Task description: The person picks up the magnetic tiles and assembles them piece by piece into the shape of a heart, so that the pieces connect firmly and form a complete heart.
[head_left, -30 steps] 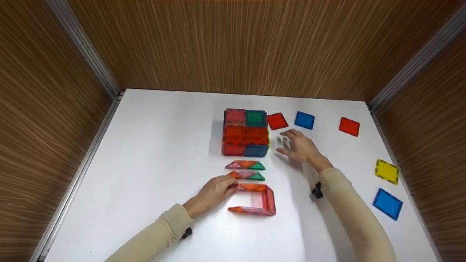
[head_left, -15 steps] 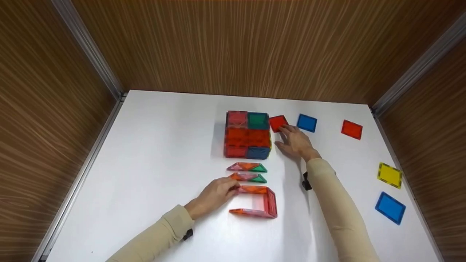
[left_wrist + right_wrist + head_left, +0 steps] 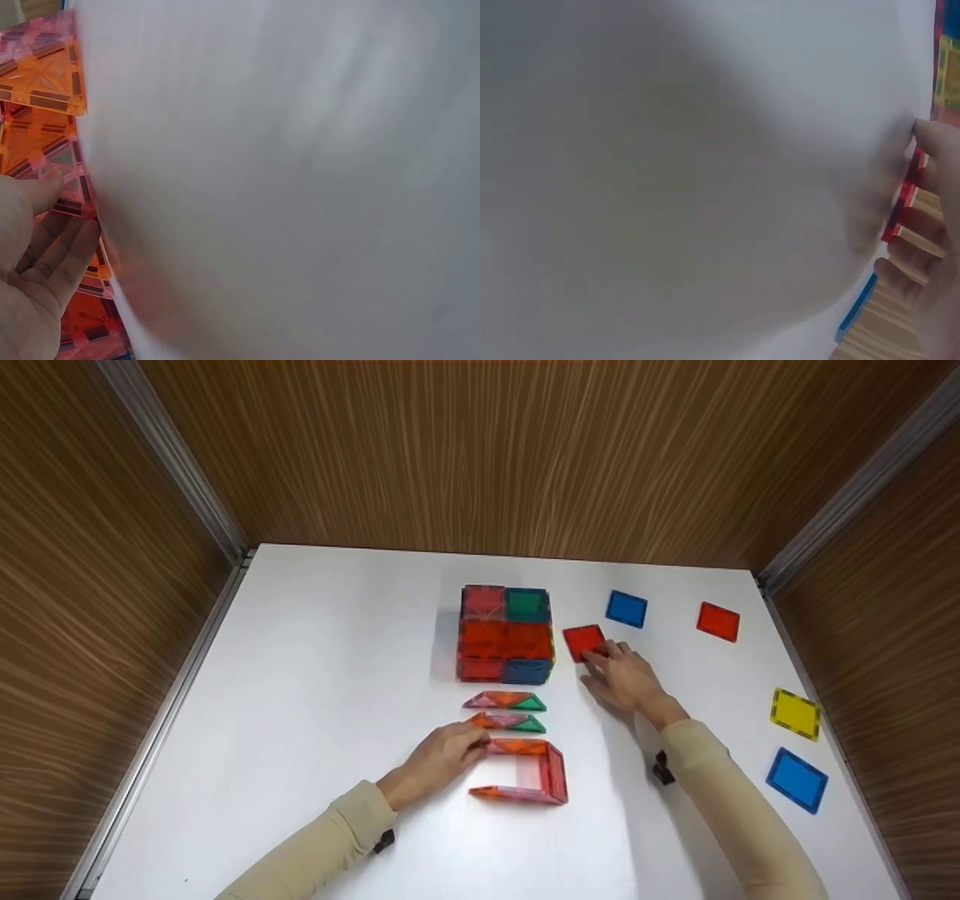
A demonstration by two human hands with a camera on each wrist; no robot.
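Note:
My left hand (image 3: 441, 757) pinches the left end of a U-shaped frame of magnetic tiles (image 3: 556, 776), translucent red, orange and pink, standing on edge. In the left wrist view its thumb and fingers lie on either side of a pink triangular tile (image 3: 70, 166). The fingertips of my right hand (image 3: 630, 681) rest on a loose red square magnetic tile (image 3: 582, 640), fingers extended, thumb apart from it. This tile lies flat, right of a block of magnetic tiles (image 3: 504, 639) in red, green and blue. In the right wrist view, the fingers reach along the red tile's edge (image 3: 900, 214).
Two low trapezoid strips of triangular tiles, a farther strip (image 3: 510, 700) and a nearer strip (image 3: 517, 723), stand between block and frame. Loose tiles lie rightward: a blue tile (image 3: 626, 609), a red tile (image 3: 718, 622), a yellow tile (image 3: 795, 714) and another blue tile (image 3: 797, 780). Wood-grain walls enclose the white table.
My right hand has reached onto the red tile beside the block and slid it nearer to me and slightly right, away from the block. My left hand stays at the frame.

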